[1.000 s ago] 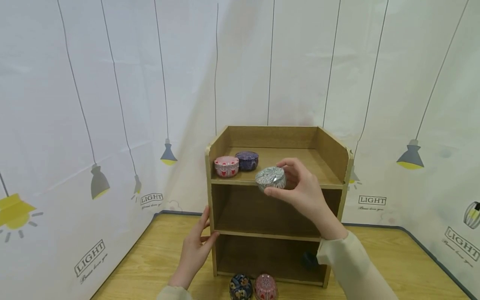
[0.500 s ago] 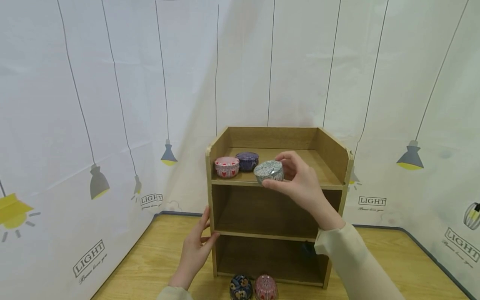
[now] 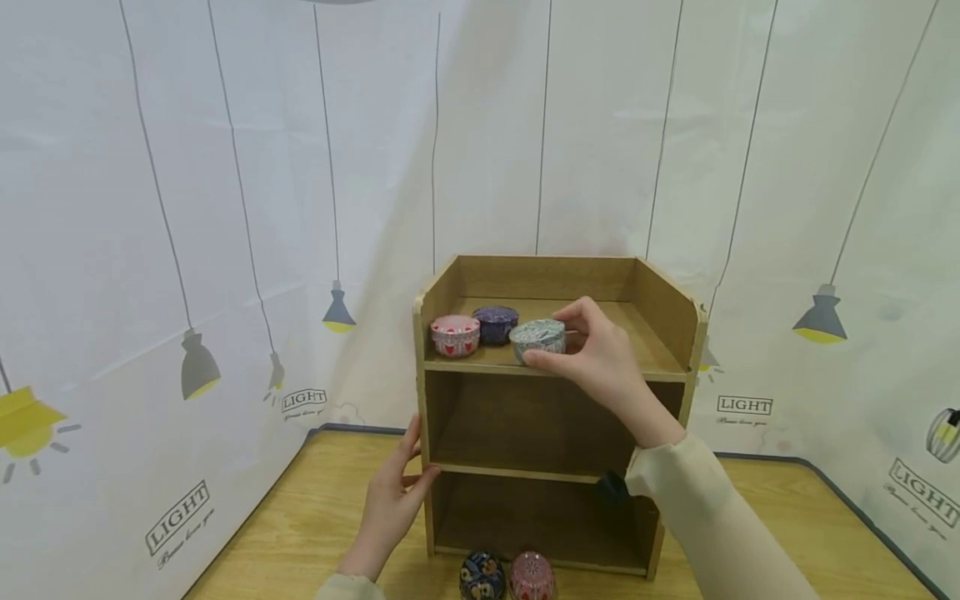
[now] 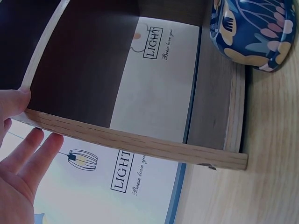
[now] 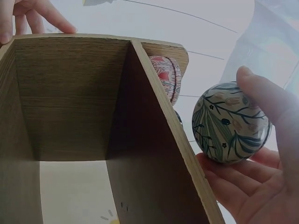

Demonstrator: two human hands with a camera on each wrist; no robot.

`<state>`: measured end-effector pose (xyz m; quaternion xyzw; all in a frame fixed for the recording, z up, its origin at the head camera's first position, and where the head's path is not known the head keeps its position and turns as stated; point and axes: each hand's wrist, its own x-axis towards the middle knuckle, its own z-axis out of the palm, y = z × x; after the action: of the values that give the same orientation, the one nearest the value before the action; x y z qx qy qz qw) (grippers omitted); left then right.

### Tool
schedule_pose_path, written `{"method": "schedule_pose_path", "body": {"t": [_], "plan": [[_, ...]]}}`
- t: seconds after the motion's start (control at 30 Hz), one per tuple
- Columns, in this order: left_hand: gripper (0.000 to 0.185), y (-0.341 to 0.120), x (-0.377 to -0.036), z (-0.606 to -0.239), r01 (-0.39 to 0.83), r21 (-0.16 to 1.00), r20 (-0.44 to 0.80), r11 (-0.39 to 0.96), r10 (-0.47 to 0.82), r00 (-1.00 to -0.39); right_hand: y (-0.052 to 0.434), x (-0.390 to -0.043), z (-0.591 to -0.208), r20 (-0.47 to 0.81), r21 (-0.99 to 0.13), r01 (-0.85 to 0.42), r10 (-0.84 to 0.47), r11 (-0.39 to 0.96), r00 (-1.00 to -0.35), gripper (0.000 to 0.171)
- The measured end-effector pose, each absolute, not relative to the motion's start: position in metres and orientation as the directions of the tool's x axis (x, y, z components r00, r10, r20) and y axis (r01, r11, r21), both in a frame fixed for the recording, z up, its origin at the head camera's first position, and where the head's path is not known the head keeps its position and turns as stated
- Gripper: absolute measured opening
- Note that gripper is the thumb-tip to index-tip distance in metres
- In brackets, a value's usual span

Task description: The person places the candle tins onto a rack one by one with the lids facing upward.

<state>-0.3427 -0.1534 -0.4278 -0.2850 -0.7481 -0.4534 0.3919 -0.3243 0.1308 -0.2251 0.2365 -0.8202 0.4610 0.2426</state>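
A small round tin (image 3: 538, 333) with a pale green leafy pattern is in my right hand (image 3: 606, 360), pinched between thumb and fingers. It is just over the front edge of the top board of a wooden shelf (image 3: 555, 371). In the right wrist view its underside (image 5: 229, 123) faces the camera, beside the top board. My left hand (image 3: 392, 492) holds the shelf's left side panel, thumb at the front by the middle board, fingers along the outside. Left of the green tin, a pink tin (image 3: 454, 336) with red hearts and a purple tin (image 3: 495, 323) stand on the top board.
On the wooden table (image 3: 330, 475), before the shelf, sit a dark blue flowered tin (image 3: 482, 575) and a pink patterned tin (image 3: 532, 575). Raised side walls and a back wall edge the shelf's top. Behind stands a backdrop (image 3: 360, 167) printed with hanging lamps.
My right hand has raised the green tin slightly, levelled it and brought it forward over the top board's front edge. The left hand stays on the side panel.
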Motion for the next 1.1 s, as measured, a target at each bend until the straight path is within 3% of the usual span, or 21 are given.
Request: {"method": "schedule_pose_path", "body": {"t": [0.4,1.1], "plan": [[0.082,-0.153,-0.345,-0.427,0.794,0.435,0.856,0.424,0.079,-0.511,0.122,-0.324,-0.219,0.603,-0.613,-0.568,-0.139,0.549,-0.785,0.059],[0.081,-0.153,-0.341,-0.427,0.784,0.452,0.846,0.425,0.075,-0.528,0.119,-0.330,-0.217,0.542,-0.559,-0.493,-0.156,0.667,-0.826,0.058]]}}
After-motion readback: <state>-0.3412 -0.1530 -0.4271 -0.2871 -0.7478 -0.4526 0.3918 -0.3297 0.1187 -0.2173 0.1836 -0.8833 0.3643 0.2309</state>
